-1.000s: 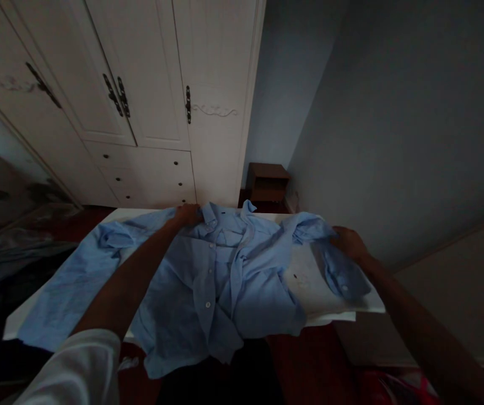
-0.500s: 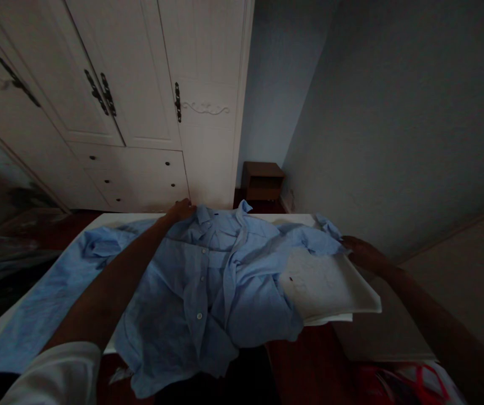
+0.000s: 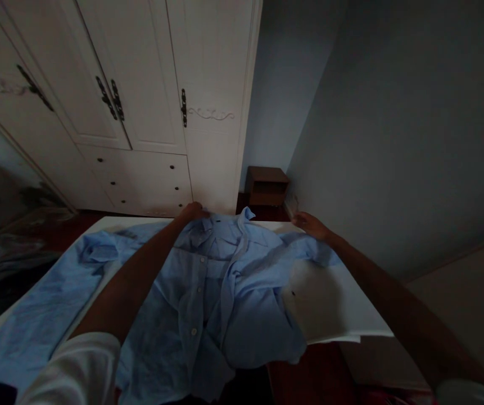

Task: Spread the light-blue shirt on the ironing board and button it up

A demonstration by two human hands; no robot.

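A light blue button-up shirt (image 3: 212,270) lies front up and unbuttoned on a white ironing-board-like surface (image 3: 360,298). Its lower hem hangs over the near edge, and one sleeve stretches out to the left. My left hand (image 3: 194,212) is closed on the shirt at the left side of its collar. Over the shirt's right sleeve hovers my right hand (image 3: 311,225), fingers stretched out, with nothing seen in it. That sleeve lies bent toward the right, its cuff end partly behind my right forearm.
A white wardrobe (image 3: 149,101) with dark handles and drawers stands behind the surface. A small brown nightstand (image 3: 269,185) sits in the back corner by the grey wall (image 3: 414,129). Dark, bunched material (image 3: 9,270) lies at the left. The floor (image 3: 309,377) is dark red.
My right hand has let go of the right sleeve's end and moved left and up, toward the shoulder. The sleeve end has dropped flat. My left hand stays at the collar.
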